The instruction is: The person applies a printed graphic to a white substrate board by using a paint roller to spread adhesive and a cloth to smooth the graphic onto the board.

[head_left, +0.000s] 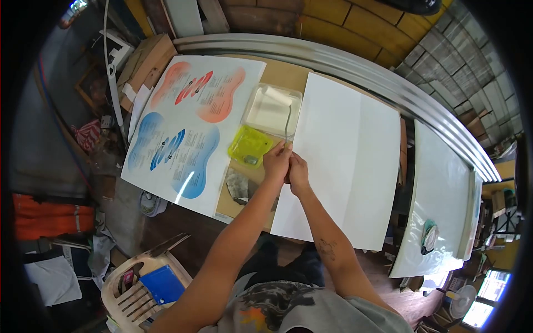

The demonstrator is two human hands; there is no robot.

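My left hand (276, 162) and my right hand (297, 169) meet at the left edge of a large white sheet (344, 161). Both hands close around the handle of a paint roller (287, 125), whose metal shaft runs up into a clear plastic tray (252, 114) of white liquid. The roller's white sleeve lies inside that tray. Just left of my hands lies a yellow-green plastic bag (248, 145) with a small object in it.
A glossy printed sheet (186, 119) with red and blue shapes covers the table's left part. A crumpled rag (239, 186) lies below the bag. Another white sheet (441, 200) with a tape roll (429, 237) lies at right. A plastic chair (141, 286) stands lower left.
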